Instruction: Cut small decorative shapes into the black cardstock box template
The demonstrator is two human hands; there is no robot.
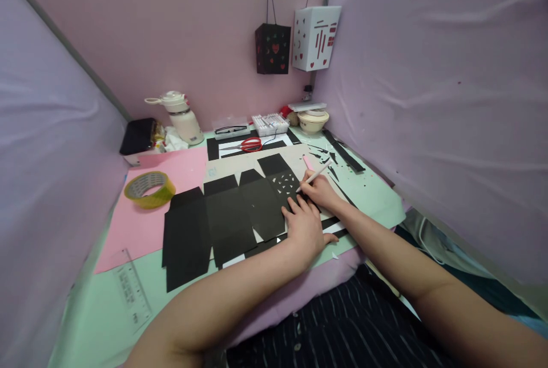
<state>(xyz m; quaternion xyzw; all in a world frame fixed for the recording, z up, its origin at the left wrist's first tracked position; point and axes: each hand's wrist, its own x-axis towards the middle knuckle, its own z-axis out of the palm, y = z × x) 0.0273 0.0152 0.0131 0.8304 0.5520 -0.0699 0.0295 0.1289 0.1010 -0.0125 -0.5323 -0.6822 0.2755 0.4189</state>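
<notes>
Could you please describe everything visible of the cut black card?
The cut black card looks matte and papery: four joined panels side by side, flaps along the top. It lies flat over a pale board and pink sheet. Small cut-outs pierce the rightmost panel. The left hand rests on that end; the right hand points a white tool there.

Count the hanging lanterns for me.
2: a black lantern in front of the pink wall, and a white lantern just right of it. Neither hides the other.
</notes>
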